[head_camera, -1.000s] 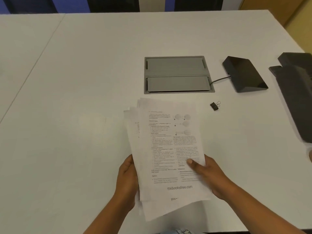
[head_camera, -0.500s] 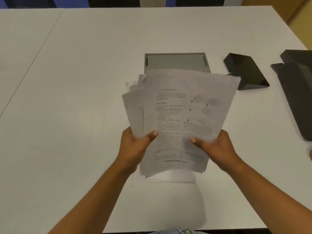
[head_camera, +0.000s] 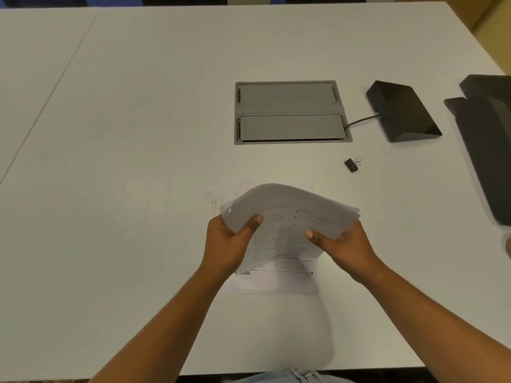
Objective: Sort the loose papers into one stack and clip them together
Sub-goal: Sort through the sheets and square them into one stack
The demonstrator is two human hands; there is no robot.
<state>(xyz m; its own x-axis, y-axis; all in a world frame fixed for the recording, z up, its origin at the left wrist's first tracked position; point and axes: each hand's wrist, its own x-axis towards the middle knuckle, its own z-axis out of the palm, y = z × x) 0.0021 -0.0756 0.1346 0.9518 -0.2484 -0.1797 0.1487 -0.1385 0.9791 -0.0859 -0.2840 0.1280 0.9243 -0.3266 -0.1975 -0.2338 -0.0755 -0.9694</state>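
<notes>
We hold a bunch of papers (head_camera: pixel 293 217) up off the white table (head_camera: pixel 138 134) with both hands. Our left hand (head_camera: pixel 228 244) grips the left side, thumb on top. Our right hand (head_camera: pixel 345 244) grips the right side, thumb on top too. Both hands are closed tight on the bunch. The sheets bend up in the middle like a little hill. The edges do not line up yet.

More sheets (head_camera: pixel 276 280) lie flat on the table, right under the bunch. We cannot count the sheets, up or down, because they hide each other.

There is one binder clip (head_camera: pixel 352 164). It is black with wire handles. It sits on the table, past the papers and off to the right, apart from them. Our right hand is the nearer hand to it. The left hand is farther away. So we think the right hand should go for the clip, up and a bit to the right.

The bunch lies with its long way going away from us. We think the papers need tapping straight first, and the flat sheets need to join them.

Past the papers are a grey cable hatch (head_camera: pixel 290 111) in the table and one black wedge box (head_camera: pixel 401 111) with a cord.
</notes>
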